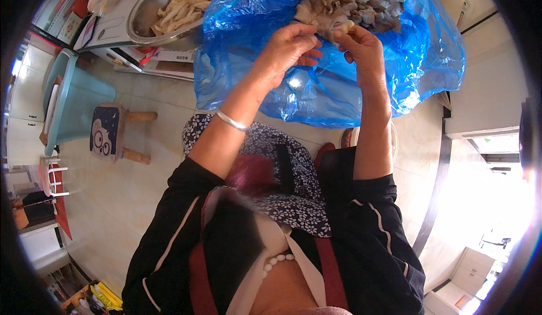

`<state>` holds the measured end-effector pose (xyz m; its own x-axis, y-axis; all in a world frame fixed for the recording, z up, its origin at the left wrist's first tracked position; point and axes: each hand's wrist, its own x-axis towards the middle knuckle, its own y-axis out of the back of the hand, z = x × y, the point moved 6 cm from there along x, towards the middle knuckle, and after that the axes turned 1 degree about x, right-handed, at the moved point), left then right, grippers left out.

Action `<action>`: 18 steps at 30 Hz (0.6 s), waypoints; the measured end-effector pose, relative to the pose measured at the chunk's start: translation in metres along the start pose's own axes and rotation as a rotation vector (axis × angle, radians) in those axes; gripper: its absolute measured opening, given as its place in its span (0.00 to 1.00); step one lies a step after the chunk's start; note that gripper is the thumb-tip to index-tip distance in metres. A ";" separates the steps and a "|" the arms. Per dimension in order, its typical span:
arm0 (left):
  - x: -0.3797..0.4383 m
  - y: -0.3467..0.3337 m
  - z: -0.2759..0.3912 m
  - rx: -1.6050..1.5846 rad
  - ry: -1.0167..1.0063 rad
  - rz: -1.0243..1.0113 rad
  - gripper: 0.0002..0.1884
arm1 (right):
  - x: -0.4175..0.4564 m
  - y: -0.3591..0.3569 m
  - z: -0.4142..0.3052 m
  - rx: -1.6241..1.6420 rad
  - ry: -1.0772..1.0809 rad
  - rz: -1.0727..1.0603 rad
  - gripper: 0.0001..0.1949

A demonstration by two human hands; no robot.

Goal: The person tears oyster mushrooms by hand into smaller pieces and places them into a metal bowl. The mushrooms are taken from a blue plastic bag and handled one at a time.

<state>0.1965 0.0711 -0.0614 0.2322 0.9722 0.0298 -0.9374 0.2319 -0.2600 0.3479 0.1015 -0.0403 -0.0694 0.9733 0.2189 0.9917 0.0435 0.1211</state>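
Grey-brown oyster mushrooms point(372, 3) lie heaped on a blue plastic bag point(245, 39) spread out before me. My right hand point(360, 46) pinches the pale stem end of an oyster mushroom point(325, 26) between thumb and fingers. On the other side of that mushroom, my left hand point(294, 50) has its thumb and forefinger at the edge, the other fingers loosely curled. The fingertips partly hide the grip. Up and to the left, a stainless steel bowl point(137, 20) contains pale torn mushroom strips point(186, 7).
A small stool with a cartoon animal seat point(106, 132) stands on the tiled floor at left, beside a light-blue plastic tub point(80, 99). The bowl rests by a white counter point(108, 31). Bright light enters at right, past a white wall point(487, 73).
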 end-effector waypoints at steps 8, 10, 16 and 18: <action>-0.002 -0.002 0.014 0.054 -0.117 0.059 0.18 | -0.013 -0.025 -0.008 -0.195 0.199 -0.060 0.15; -0.001 0.001 0.014 0.033 -0.144 0.074 0.17 | -0.015 -0.030 -0.009 -0.175 0.227 -0.083 0.17; -0.002 0.009 0.021 -0.068 -0.160 0.083 0.14 | -0.021 -0.034 -0.016 0.294 -0.083 -0.199 0.17; -0.003 0.007 0.025 -0.059 -0.158 0.072 0.14 | -0.021 -0.034 -0.015 0.356 -0.136 -0.182 0.14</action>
<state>0.1825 0.0705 -0.0397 0.1171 0.9803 0.1592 -0.9321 0.1638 -0.3230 0.3138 0.0765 -0.0349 -0.2554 0.9624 0.0924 0.9419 0.2692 -0.2009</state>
